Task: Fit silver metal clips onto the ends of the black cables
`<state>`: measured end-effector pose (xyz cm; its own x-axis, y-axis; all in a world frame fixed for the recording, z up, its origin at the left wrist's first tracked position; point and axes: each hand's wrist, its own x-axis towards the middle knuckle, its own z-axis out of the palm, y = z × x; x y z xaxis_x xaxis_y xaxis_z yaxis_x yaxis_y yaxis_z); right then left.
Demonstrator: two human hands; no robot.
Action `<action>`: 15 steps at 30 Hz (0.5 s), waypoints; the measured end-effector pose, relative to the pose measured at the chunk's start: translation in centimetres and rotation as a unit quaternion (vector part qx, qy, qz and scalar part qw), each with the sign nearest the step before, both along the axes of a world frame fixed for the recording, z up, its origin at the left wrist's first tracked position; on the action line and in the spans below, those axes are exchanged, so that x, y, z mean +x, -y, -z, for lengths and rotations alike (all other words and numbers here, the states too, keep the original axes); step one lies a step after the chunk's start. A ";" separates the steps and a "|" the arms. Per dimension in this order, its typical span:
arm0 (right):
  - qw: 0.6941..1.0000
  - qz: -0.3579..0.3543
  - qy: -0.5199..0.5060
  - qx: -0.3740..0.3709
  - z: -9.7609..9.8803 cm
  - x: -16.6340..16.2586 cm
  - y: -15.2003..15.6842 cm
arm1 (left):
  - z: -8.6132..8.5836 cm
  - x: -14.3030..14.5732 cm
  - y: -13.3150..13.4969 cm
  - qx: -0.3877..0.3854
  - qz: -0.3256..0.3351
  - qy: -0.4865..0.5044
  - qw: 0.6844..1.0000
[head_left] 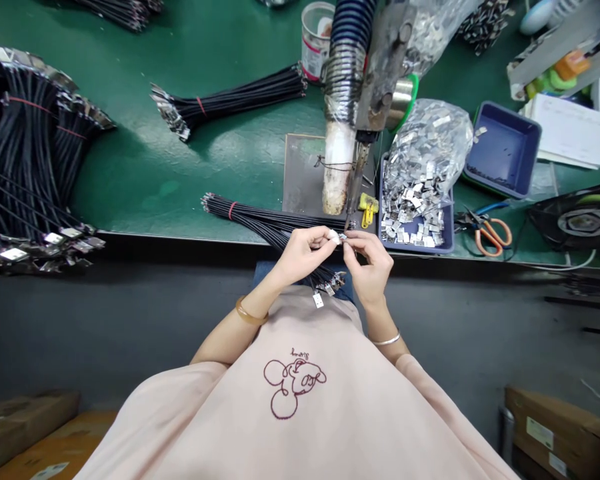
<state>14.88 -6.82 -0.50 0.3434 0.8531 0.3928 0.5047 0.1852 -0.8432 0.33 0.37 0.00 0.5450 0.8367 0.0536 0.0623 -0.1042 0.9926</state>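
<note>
Your left hand (307, 253) pinches a small metal connector (343, 237) just by the soldering iron (359, 177); your right hand (369, 261) meets it, fingertips narrow, exact grip unclear. Likely light, stiff, slick: take the shell's edges.

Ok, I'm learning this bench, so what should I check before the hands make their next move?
1. Grip: ok; left hand and right hand pinch at a small piece.
2. Hands clear of metal rod: cannot tell; its tip looks very close.
3. Piece's alignment: cannot tell; too small.
4. Supply: ok; many metal connectors in the blue tray.
5. Cable bundle beside left hand banded: ok; red band around it.
</note>
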 end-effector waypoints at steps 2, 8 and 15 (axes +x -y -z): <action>0.999 0.027 -0.023 0.016 0.0 0.0 0.2 | 0.1 0.2 -0.1 -0.031 -0.009 0.020 0.999; 0.998 0.010 -0.048 0.041 -0.5 0.2 0.8 | -0.2 0.5 -0.2 -0.072 0.009 0.043 0.996; 0.998 0.036 -0.015 0.049 -0.6 0.3 0.3 | 0.0 0.9 -0.1 -0.083 -0.023 0.042 0.995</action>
<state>15.23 -7.15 0.08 0.4157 0.7836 0.4618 0.4941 0.2317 -0.8380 1.19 0.49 0.02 0.5048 0.8621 -0.0430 -0.0205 0.0618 0.9979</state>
